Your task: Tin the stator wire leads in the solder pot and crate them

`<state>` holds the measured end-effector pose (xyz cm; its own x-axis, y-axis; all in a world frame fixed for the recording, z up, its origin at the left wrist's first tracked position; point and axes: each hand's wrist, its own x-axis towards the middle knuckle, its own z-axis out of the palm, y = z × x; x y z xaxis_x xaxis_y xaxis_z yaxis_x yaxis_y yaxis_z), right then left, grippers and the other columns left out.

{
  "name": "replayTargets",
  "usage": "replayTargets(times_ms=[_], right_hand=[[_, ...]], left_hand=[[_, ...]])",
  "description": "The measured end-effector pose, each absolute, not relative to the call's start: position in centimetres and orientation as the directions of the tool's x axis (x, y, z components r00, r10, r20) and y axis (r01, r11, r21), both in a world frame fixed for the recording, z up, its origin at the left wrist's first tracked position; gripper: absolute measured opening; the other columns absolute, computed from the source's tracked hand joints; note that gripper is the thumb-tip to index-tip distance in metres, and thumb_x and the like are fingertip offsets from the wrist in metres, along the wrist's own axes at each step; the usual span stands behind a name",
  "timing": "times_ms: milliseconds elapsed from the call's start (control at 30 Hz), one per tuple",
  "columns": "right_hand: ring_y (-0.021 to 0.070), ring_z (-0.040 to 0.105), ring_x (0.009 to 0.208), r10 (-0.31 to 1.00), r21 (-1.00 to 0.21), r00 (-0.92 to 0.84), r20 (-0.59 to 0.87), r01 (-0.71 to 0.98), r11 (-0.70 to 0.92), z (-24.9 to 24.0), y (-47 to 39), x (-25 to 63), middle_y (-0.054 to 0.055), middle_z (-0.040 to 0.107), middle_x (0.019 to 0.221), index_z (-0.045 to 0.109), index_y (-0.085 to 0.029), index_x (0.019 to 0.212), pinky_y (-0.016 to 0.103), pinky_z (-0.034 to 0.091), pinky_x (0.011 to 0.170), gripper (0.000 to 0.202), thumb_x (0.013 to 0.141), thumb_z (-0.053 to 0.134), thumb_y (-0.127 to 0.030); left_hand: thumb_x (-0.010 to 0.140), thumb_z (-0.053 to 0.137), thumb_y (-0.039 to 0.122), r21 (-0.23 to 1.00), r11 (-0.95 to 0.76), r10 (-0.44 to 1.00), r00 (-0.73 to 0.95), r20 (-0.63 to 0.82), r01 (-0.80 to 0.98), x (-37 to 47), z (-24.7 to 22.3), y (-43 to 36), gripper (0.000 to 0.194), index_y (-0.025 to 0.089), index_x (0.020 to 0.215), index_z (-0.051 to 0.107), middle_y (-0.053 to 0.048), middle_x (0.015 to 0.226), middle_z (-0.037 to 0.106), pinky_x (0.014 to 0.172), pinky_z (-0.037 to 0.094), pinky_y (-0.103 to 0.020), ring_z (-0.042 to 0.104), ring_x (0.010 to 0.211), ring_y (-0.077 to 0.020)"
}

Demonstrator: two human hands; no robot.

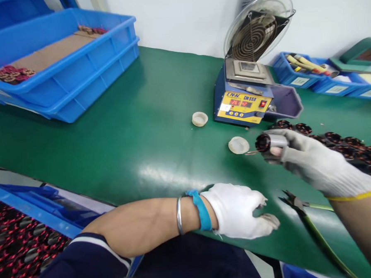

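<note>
In a thin glove, my right hand (pixel 307 157) grips a motor stator (pixel 277 141), a small silver cylinder with dark copper windings at its left end. Thin lead wires stick out from the windings to the left, close to a shallow whitish cap (pixel 238 145) on the table. Lower down, my white-gloved left hand (pixel 242 210) rests near the table's front edge, its thumb and fingers apart and nothing between them. Just right of it lie cutting pliers (pixel 296 201) with green handles, their jaws parted.
Behind stands a blue solder pot unit (pixel 244 98) with a yellow panel and a fan above. More stators (pixel 347 147) crowd the right side. Blue stacked trays (pixel 97 56) with coils fill the back left. Small blue bins (pixel 300 77) line the wall; another whitish cap (pixel 199 118) lies mid-table.
</note>
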<state>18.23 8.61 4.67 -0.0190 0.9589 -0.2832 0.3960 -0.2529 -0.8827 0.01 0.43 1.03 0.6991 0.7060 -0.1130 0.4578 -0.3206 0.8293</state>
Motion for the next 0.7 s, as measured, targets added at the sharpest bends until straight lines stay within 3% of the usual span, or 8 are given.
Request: replayTargets(times_ms=[67,167,400,533,700], right_hand=[[0.0101,0.050,0.058,0.923,-0.892,-0.024,-0.383,0.268,-0.364,4.3,8.6,17.9,0.000,0.056,0.077,0.055,-0.022,0.096,0.025,0.043,0.052,0.038,0.066,0.072,-0.037],[0.0090,0.044,0.049,0.897,-0.876,-0.012,-0.442,0.219,-0.429,3.5,8.9,17.3,-0.001,0.051,0.065,0.054,-0.021,0.084,0.023,0.033,0.044,0.024,0.077,0.063,-0.043],[0.0077,0.039,0.043,0.883,-0.857,0.039,-0.468,0.222,-0.464,3.8,9.2,16.9,-0.002,0.048,0.056,0.049,-0.020,0.069,0.023,0.027,0.041,0.030,0.076,0.066,-0.044],[0.0077,0.034,0.039,0.912,-0.885,0.124,-0.391,0.223,-0.409,6.5,11.2,16.3,-0.002,0.046,0.054,0.041,-0.022,0.073,0.023,0.023,0.039,0.028,0.087,0.048,-0.046],[0.0059,0.029,0.037,0.972,-0.937,0.206,-0.114,0.303,-0.174,11.0,19.9,15.7,-0.005,0.036,0.052,0.036,-0.022,0.070,0.020,0.021,0.038,0.031,0.097,0.027,-0.035]], left_hand=[[0.082,0.045,0.060,0.818,-0.339,0.708,0.699,-0.104,0.465,0.0,0.9,0.4,0.043,0.022,0.065,0.051,-0.005,0.066,0.060,0.049,0.035,-0.030,0.062,0.063,-0.0223],[0.083,0.043,0.058,0.792,-0.369,0.701,0.705,-0.107,0.487,0.0,0.9,0.4,0.041,0.021,0.066,0.051,-0.005,0.069,0.062,0.049,0.034,-0.030,0.063,0.065,-0.0228],[0.086,0.039,0.055,0.723,-0.470,0.704,0.709,-0.038,0.505,0.1,0.6,0.0,0.040,0.021,0.076,0.057,-0.007,0.079,0.068,0.052,0.041,-0.030,0.066,0.071,-0.0247],[0.087,0.040,0.055,0.684,-0.525,0.701,0.713,0.009,0.507,0.4,0.2,-0.5,0.043,0.019,0.089,0.062,-0.009,0.083,0.069,0.058,0.048,-0.032,0.068,0.075,-0.0267],[0.085,0.038,0.056,0.694,-0.496,0.699,0.714,-0.038,0.522,0.3,0.4,-0.6,0.045,0.021,0.100,0.063,-0.008,0.090,0.070,0.062,0.052,-0.033,0.069,0.080,-0.0273]])
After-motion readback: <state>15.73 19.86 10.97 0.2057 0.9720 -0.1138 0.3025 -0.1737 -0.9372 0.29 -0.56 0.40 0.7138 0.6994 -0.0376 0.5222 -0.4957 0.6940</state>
